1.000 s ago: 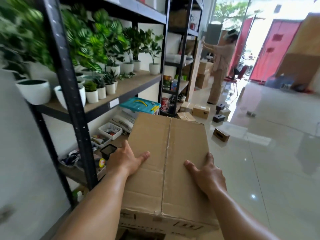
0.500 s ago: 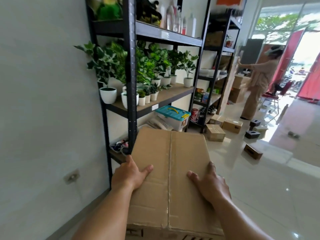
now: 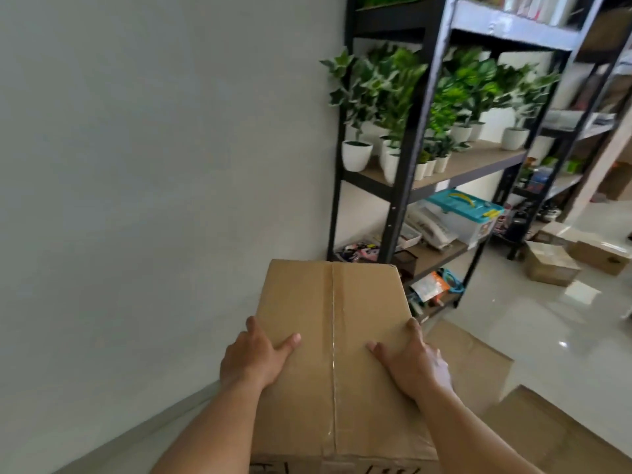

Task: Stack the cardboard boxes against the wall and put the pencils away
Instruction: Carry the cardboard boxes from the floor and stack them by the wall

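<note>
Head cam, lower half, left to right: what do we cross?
Grey wall → left hand → carried cardboard box → right hand → second cardboard box, lower down → third cardboard box, bottom right.

Large sealed cardboard box held between both hands, taped seam running down middle of top. Left hand grips left edge, thumb lying on top; right hand grips right edge likewise. Pale grey wall fills left side. Black metal shelving unit stands against wall beyond box. Leafy plants in white pots on middle shelf; teal-lidded plastic tub and white desk telephone on shelf beneath. Lower cardboard boxes lie just right of held box. Small cartons sit farther off on glossy tiled floor.
</note>
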